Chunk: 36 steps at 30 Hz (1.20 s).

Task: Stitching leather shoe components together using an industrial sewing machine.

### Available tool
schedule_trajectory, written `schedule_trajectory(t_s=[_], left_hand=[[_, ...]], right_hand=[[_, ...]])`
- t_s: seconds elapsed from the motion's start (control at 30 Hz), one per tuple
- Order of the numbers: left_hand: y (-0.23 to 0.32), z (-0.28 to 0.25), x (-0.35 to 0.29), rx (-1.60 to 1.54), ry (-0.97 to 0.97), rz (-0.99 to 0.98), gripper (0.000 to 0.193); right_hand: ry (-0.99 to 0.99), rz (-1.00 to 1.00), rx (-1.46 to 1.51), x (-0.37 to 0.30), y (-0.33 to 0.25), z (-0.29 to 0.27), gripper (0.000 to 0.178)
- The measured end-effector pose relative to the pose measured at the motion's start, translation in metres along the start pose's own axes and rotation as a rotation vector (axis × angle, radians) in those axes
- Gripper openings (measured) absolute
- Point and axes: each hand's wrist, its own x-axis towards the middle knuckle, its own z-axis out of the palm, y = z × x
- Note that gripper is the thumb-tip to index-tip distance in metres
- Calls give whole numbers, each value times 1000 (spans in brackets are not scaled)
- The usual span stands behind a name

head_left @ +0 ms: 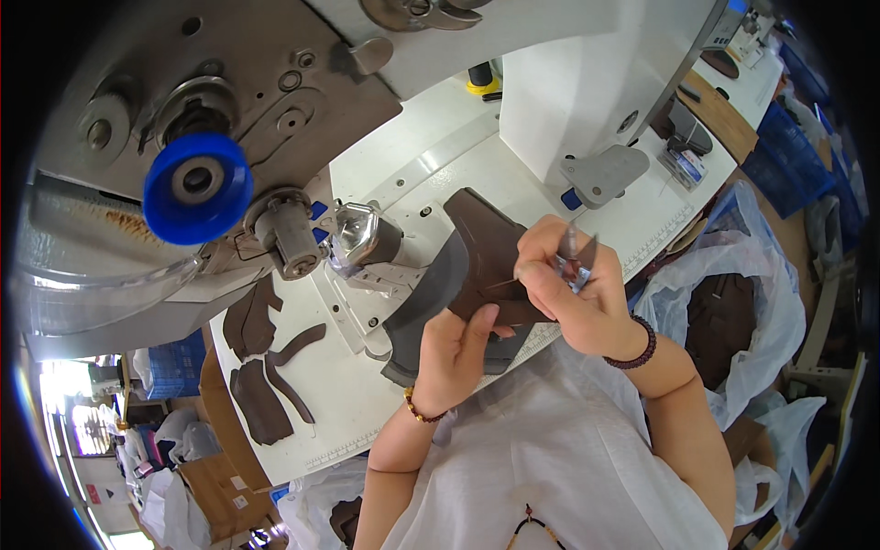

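A dark brown leather-like panel (483,246) with grey lining (426,286) lies in front of me, partly on the white machine table. My left hand (456,356) pinches its near edge between thumb and fingers. Close to it, at the panel's right side, my right hand (576,298) is closed around a small shiny pointed metal tool (579,261), possibly thread snips. Fingers hide most of that tool. Thin light lines, perhaps thread, show on the panel near the right fingertips.
A sewing machine head with a blue handwheel-like knob (197,188) looms at upper left; its white arm (573,110) rises behind. Several brown cut pieces (259,401) lie on the table's left. Right of me, a plastic bag (779,284) holds more brown pieces near blue crates (788,160).
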Motion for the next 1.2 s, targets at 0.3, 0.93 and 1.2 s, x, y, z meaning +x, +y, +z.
schedule_trajectory(t_s=[0.3,0.93,1.2], left_hand=[[5,-11,-6,-390,144,32,21],[13,-14,-12,-257,131,-46,18],[17,-8,-5,-276,145,-52,17]], right_hand=[[-179,-71,-644,9,-5,-34,32],[-195,-391,-743,21,-18,-32,20],[-570,579,46,-31,-46,-21,25]])
